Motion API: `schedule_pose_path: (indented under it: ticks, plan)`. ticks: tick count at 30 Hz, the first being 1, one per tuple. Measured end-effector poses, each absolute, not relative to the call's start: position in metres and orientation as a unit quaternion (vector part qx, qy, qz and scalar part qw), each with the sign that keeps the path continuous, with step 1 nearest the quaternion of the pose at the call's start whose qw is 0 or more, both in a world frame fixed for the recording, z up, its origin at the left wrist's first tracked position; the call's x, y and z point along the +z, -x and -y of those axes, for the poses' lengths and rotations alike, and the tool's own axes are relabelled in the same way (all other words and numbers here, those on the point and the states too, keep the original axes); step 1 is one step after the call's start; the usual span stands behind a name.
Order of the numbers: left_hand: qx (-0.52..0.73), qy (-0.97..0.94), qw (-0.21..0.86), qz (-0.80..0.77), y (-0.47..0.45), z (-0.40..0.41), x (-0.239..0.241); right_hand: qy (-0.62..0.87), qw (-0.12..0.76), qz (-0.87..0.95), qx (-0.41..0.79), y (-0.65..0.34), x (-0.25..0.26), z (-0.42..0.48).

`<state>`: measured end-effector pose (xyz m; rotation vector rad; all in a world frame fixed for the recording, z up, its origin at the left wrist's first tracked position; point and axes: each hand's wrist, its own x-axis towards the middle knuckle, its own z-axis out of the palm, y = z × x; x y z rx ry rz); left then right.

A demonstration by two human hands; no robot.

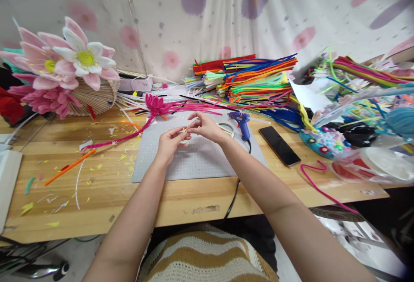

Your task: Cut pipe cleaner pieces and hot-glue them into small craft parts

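Note:
Both hands meet above a grey cutting mat (194,161) on the wooden table (97,191). My left hand (170,142) and my right hand (203,126) each pinch a tiny yellowish piece (185,130) between their fingertips, held just over the mat. It is too small to name. A magenta pipe-cleaner flower (157,103) with a long stem lies just beyond the mat's left corner. A blue glue gun (242,122) stands on the mat right of my right hand, beside a roll of tape (226,127).
A stack of coloured pipe cleaners (255,77) lies at the back. Large pink and white flowers (64,64) rest on a woven basket at left. A black phone (280,145), a loose pink pipe cleaner (318,183), an orange one (69,167) and bags of craft supplies (359,114) surround the mat.

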<state>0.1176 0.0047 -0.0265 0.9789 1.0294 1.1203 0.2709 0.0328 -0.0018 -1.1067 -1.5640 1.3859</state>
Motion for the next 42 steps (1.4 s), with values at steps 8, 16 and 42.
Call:
schedule_pose_path:
  ticks: [8, 16, 42]
  plan:
    - [0.481, -0.428, 0.618, -0.452, -0.117, -0.004, -0.026, 0.426, 0.368, 0.633, 0.531, -0.272, -0.004, -0.034]
    - [0.472, -0.441, 0.625, -0.438, -0.116, -0.005, -0.029, 0.430, 0.379, 0.659, 0.488, -0.271, -0.013, -0.039]
    - [0.475, -0.437, 0.642, -0.414, -0.117, -0.003, -0.025, 0.391, 0.390, 0.579, 0.600, -0.269, -0.007, -0.035]
